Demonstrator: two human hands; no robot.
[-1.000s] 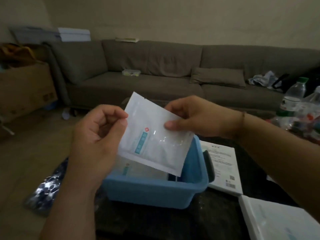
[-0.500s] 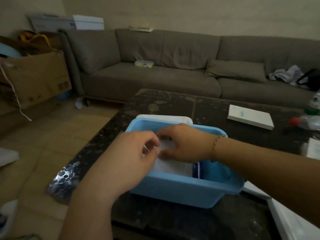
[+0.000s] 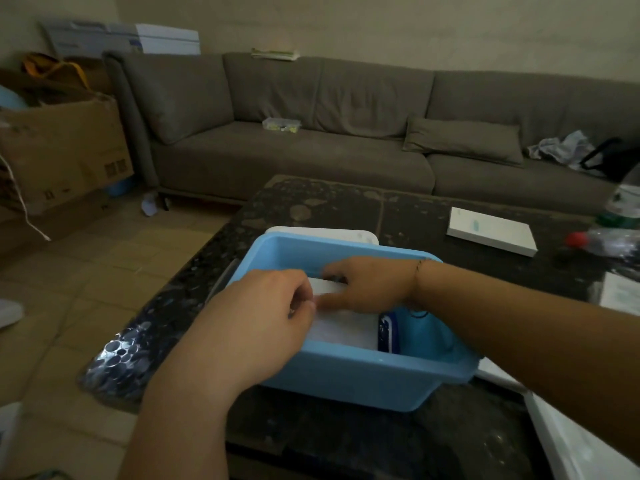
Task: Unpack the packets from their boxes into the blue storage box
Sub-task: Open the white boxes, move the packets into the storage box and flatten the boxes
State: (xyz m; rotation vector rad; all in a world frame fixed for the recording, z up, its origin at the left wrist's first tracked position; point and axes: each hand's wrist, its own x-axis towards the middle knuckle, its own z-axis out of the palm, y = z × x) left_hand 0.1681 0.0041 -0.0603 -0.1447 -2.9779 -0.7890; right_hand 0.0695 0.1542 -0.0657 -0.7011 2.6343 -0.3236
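— Head view, starting at the left: what did you see?
— A cardboard box [image 3: 65, 147] stood on the floor beside the grey sofa [image 3: 311, 109]. Nearer, the left hand [image 3: 256, 327] reached into the blue storage box [image 3: 349, 379], fingers curled, pinching the edge of a white packet [image 3: 325, 285].
— And the packet itself?
— It lay low inside the storage box, above other white packets [image 3: 346, 329] stacked there, with a dark blue item [image 3: 387, 332] just beside them.
— The other hand?
— The right hand [image 3: 372, 284] was in the box too, thumb and fingers gripping the same packet from the far side.
— Further right?
— A flat white box [image 3: 491, 231] lay on the dark table [image 3: 346, 206], well apart from the storage box, and a bottle with a red cap [image 3: 606, 239] lay near the right edge.
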